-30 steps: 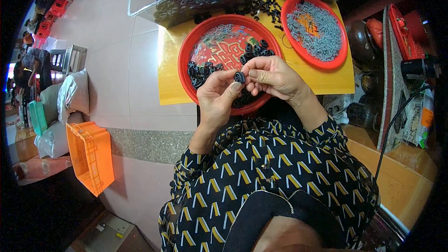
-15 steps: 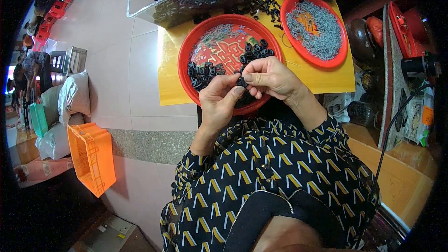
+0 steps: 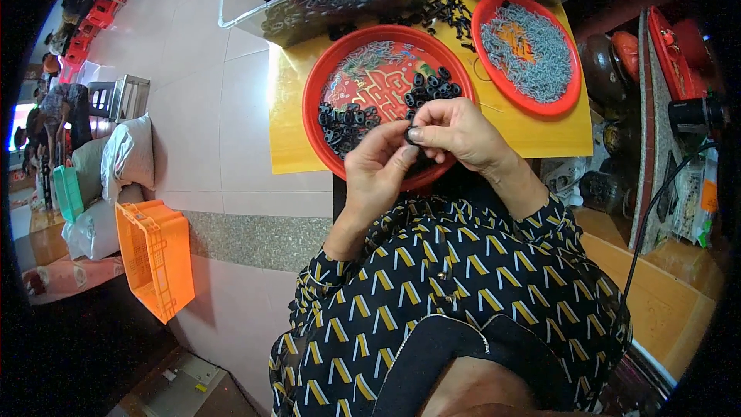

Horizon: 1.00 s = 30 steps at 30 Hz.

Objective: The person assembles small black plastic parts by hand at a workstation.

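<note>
Above the near part of a round red tray [image 3: 312,100], my two hands meet at the fingertips. My left hand [image 3: 378,168] pinches a small black plastic part [image 3: 411,136] between thumb and forefinger. From the other side, my right hand [image 3: 467,137] closes thumb and fingers on the same part, and any smaller piece between them is hidden. Inside the tray lie a pile of black parts [image 3: 343,125] at the left, oval black parts [image 3: 432,86] with holes at the right, and small grey screws [image 3: 374,55] at the back.
A second red tray [image 3: 576,69] with many grey screws [image 3: 540,58] stands to the right on the yellow tabletop [image 3: 289,143]. Behind are a clear bin [image 3: 347,14] of black parts and loose black pieces [image 3: 448,11]. An orange crate [image 3: 174,262] sits on the floor at left.
The whole view has shifted slightly, so the trays and hands appear a little further right and lower. Both hands keep their pinch on the black part, with fingers slightly turned.
</note>
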Each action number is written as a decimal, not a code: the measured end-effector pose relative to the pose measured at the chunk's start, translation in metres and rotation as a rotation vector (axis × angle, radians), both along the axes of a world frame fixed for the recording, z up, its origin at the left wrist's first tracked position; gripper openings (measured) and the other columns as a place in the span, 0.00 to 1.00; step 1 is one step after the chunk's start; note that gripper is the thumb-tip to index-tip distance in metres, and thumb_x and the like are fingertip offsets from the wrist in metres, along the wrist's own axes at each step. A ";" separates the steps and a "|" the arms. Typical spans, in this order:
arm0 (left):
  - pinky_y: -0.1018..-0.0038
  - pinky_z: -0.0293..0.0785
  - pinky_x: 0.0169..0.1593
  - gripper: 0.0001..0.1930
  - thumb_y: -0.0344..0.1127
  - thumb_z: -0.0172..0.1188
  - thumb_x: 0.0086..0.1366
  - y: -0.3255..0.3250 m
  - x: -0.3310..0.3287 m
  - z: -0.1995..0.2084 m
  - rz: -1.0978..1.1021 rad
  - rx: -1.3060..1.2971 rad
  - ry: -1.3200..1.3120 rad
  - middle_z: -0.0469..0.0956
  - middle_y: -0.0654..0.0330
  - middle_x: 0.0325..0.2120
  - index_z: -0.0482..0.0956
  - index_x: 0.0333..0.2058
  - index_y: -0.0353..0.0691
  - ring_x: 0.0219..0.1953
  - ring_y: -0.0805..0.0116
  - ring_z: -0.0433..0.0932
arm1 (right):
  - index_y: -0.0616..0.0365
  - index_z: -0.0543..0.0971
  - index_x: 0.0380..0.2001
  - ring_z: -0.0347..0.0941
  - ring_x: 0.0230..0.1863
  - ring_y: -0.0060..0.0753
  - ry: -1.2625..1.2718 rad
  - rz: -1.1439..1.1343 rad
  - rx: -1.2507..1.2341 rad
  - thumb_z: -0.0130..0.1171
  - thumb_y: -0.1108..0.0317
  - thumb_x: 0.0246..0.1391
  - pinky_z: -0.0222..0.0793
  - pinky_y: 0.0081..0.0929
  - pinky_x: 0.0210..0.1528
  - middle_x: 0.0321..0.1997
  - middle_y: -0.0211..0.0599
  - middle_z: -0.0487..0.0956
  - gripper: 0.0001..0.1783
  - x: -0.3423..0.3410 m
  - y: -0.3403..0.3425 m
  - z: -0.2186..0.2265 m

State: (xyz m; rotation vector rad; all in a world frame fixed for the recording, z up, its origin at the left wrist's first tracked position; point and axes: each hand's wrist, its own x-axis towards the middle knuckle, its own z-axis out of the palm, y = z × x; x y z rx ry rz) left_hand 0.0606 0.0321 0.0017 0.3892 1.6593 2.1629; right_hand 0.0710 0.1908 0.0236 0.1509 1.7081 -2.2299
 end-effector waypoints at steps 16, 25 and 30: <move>0.79 0.69 0.32 0.08 0.21 0.55 0.49 -0.054 -0.045 0.005 0.363 -0.569 0.563 0.73 0.55 0.25 0.72 0.31 0.31 0.27 0.70 0.73 | 0.60 0.77 0.26 0.73 0.26 0.31 0.738 -0.112 0.889 0.54 0.68 0.42 0.68 0.29 0.31 0.24 0.40 0.76 0.08 -0.073 0.030 0.046; 0.80 0.69 0.32 0.09 0.21 0.55 0.50 -0.056 -0.050 -0.003 0.447 -0.263 0.240 0.74 0.58 0.26 0.72 0.33 0.31 0.29 0.76 0.72 | 0.58 0.74 0.29 0.69 0.33 0.47 0.747 0.277 1.127 0.54 0.73 0.40 0.66 0.37 0.35 0.28 0.47 0.70 0.08 -0.082 -0.044 -0.012; 0.79 0.69 0.30 0.09 0.20 0.56 0.48 -0.057 -0.060 -0.001 0.440 -0.426 0.443 0.73 0.57 0.24 0.74 0.31 0.33 0.27 0.71 0.72 | 0.58 0.75 0.29 0.70 0.38 0.48 0.667 0.325 1.162 0.52 0.77 0.34 0.67 0.39 0.39 0.31 0.49 0.72 0.12 -0.084 -0.049 -0.015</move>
